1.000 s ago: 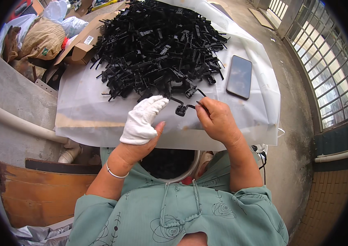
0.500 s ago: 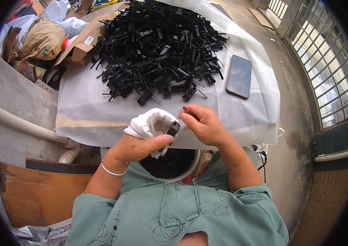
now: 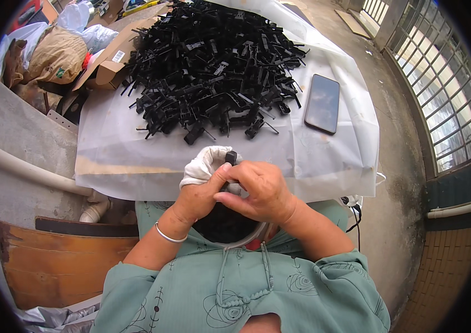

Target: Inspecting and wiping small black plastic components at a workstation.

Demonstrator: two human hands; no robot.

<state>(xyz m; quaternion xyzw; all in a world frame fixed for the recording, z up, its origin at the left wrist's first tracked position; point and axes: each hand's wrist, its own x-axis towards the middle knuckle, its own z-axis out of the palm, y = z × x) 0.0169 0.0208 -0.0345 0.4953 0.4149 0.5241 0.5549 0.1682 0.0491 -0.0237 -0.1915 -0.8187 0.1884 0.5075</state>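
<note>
A white cloth glove (image 3: 198,171) covers the fingers of my left hand (image 3: 195,201), while its thumb is bare. That hand is closed on a small black plastic part (image 3: 231,157), whose blocky end sticks up past the thumb. My right hand (image 3: 266,191) is curled against the lower end of the part, touching the left thumb; what its fingertips pinch is hidden. Just beyond both hands lies a large heap of similar black plastic parts (image 3: 213,72). Under the hands, between my knees, stands a round bucket (image 3: 245,241) with dark contents.
White sheeting (image 3: 335,161) covers the table. A phone (image 3: 322,104) lies right of the heap. An open cardboard box (image 3: 108,72) and bags (image 3: 58,53) crowd the far left. A pipe (image 3: 30,166) runs along the left wall; a barred window (image 3: 441,83) is at right.
My right hand has come down and left from beside the glove onto the black part. My left hand has shifted slightly right, and the part now points more upright.
</note>
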